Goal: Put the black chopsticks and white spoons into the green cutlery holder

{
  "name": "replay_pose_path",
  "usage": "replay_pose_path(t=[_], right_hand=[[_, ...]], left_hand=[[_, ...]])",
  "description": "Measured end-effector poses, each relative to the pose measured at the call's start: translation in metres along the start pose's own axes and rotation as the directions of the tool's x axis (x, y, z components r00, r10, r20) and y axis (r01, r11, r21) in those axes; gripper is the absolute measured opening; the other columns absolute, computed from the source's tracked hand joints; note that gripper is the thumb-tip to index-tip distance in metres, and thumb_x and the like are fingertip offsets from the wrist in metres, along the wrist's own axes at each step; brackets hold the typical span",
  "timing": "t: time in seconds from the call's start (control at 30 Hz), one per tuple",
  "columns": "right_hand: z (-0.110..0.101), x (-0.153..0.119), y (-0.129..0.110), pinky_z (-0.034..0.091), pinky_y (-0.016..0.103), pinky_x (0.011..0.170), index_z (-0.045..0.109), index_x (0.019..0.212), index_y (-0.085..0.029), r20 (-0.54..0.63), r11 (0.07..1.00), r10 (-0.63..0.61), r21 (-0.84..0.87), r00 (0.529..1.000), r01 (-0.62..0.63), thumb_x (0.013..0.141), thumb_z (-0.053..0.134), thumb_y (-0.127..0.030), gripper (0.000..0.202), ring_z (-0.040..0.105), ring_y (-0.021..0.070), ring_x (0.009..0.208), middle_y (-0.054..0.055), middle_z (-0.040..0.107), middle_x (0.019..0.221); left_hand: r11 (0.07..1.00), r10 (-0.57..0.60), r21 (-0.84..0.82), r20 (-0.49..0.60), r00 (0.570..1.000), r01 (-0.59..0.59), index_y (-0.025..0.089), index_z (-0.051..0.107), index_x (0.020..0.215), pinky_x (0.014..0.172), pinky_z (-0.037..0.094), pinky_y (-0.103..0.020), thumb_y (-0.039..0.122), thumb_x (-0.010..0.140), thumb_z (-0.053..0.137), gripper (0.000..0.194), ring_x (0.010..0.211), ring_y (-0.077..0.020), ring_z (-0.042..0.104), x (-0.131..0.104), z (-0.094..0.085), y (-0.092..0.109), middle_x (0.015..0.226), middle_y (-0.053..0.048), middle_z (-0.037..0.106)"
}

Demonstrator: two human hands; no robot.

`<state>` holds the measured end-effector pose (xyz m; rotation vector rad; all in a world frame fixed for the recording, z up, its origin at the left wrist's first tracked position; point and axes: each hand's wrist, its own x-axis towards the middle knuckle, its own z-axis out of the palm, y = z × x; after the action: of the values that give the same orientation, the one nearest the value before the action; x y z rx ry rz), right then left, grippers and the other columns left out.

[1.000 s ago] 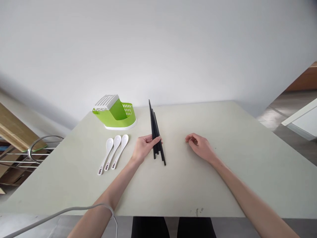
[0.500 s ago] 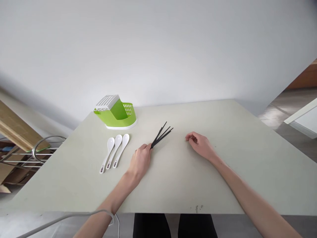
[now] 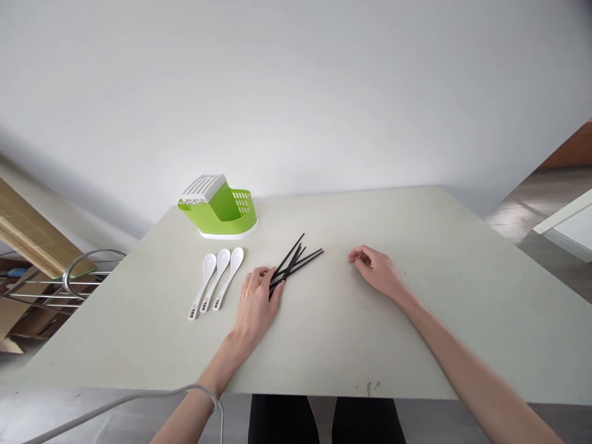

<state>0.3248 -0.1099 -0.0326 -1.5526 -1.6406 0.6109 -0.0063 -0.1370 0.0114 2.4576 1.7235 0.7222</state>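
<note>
The left hand (image 3: 257,300) lies low on the worktop (image 3: 416,345), palm down, with the forearm stretched forward from the near edge. Its fingers (image 3: 264,275) are spread loose over the near ends of the black chopsticks (image 3: 294,261); they touch them but are not closed around them. The chopsticks lie flat on the worktop and fan out to the upper right. The right hand (image 3: 377,271) rests on the worktop well apart, its fingers curled inward and holding nothing. Three white spoons (image 3: 216,282) lie side by side just left of the left hand, and a green cutlery holder (image 3: 219,208) stands behind them.
</note>
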Motion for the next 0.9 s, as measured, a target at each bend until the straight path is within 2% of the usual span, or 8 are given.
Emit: replay_pose_path(t=[0.23,0.4,0.53,0.7,0.9], right_hand=[[-0.001,-0.001,0.000,0.049,0.034,0.080,0.068,0.098,-0.027,0.005,1.000,0.009,-0.010,1.000,-0.009,0.088,0.049,-0.026,0.021,0.067,0.0194,0.082,0.002,0.077,0.099],[-0.001,-0.002,0.000,0.049,0.035,0.080,0.068,0.098,-0.027,0.010,1.000,0.011,-0.008,1.000,-0.011,0.090,0.049,-0.027,0.021,0.067,0.0200,0.084,0.003,0.077,0.101],[-0.002,-0.002,0.000,0.049,0.035,0.080,0.067,0.097,-0.026,0.007,1.000,0.005,-0.007,1.000,-0.005,0.090,0.049,-0.027,0.019,0.067,0.0199,0.082,0.003,0.077,0.099],[-0.001,-0.002,0.001,0.049,0.034,0.080,0.067,0.097,-0.027,0.010,1.000,0.015,-0.015,1.000,-0.014,0.090,0.049,-0.026,0.020,0.067,0.0194,0.083,0.002,0.077,0.100],[-0.002,-0.003,0.001,0.048,0.035,0.079,0.067,0.097,-0.026,0.007,1.000,0.017,-0.018,1.000,-0.017,0.090,0.049,-0.028,0.020,0.066,0.0193,0.082,0.003,0.077,0.101]], left_hand=[[0.995,-0.008,-0.098,-0.014,1.000,0.007,0.022,0.066,0.131,0.108,0.052,-0.048,0.044,0.104,0.053,0.037,0.122,-0.0302,0.065,-0.001,-0.018,-0.010,0.129,-0.012,0.070],[0.999,-0.024,-0.032,-0.173,0.985,0.019,0.024,0.067,0.123,0.113,0.047,-0.046,0.041,0.104,0.052,0.030,0.125,-0.0292,0.063,0.003,-0.039,-0.029,0.127,-0.010,0.070],[0.989,-0.120,0.049,-0.281,0.952,0.139,0.022,0.062,0.131,0.119,0.038,-0.051,0.047,0.102,0.052,0.039,0.135,-0.0330,0.053,0.002,-0.053,-0.057,0.139,-0.015,0.063],[0.944,-0.300,0.091,-0.167,0.939,0.318,0.016,0.044,0.152,0.120,0.035,-0.059,0.065,0.091,0.061,0.079,0.146,-0.0409,0.042,-0.010,-0.059,-0.089,0.154,-0.022,0.048],[0.887,-0.437,0.146,-0.044,0.898,0.439,0.010,0.032,0.161,0.116,0.040,-0.060,0.071,0.086,0.061,0.101,0.143,-0.0433,0.048,-0.017,-0.061,-0.096,0.155,-0.027,0.049]])
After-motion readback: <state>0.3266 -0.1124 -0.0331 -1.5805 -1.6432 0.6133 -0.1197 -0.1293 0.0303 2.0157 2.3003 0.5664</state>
